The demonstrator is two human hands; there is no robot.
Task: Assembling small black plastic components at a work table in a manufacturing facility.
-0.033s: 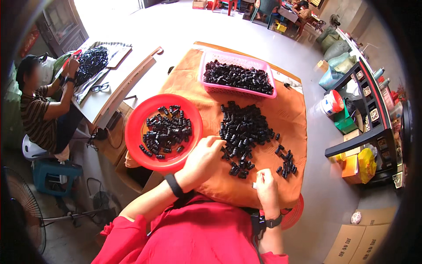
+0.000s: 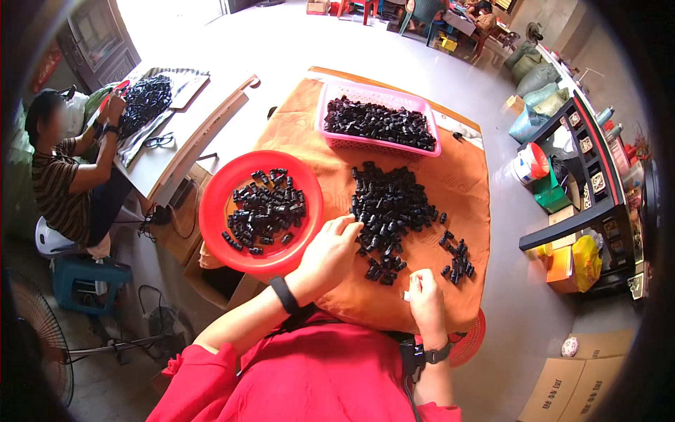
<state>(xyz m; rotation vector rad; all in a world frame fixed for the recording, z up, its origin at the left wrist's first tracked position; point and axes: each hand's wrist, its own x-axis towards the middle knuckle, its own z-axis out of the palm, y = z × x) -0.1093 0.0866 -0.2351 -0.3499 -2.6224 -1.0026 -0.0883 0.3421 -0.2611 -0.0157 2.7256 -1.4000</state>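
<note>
My left hand (image 2: 328, 254) is at the left edge of a heap of small black cylindrical parts (image 2: 388, 204). Its fingers are curled together; whatever they hold, if anything, is hidden. Closer to me, my right hand (image 2: 426, 299) is closed in a pinch over the cloth, just below the heap. A small white bit shows beside its thumb, and I cannot make out what is between the fingers. Left of the heap stands a red round basin (image 2: 214, 235) with similar black parts inside. A smaller group of black parts (image 2: 458, 261) lies to the right.
A pink basket (image 2: 383, 145) of small black pieces stands at the far side of the orange cloth (image 2: 302, 112). On the left, a person (image 2: 67, 169) works at a white table (image 2: 165, 158) with another black heap. A dark frame (image 2: 569, 235) stands on the right.
</note>
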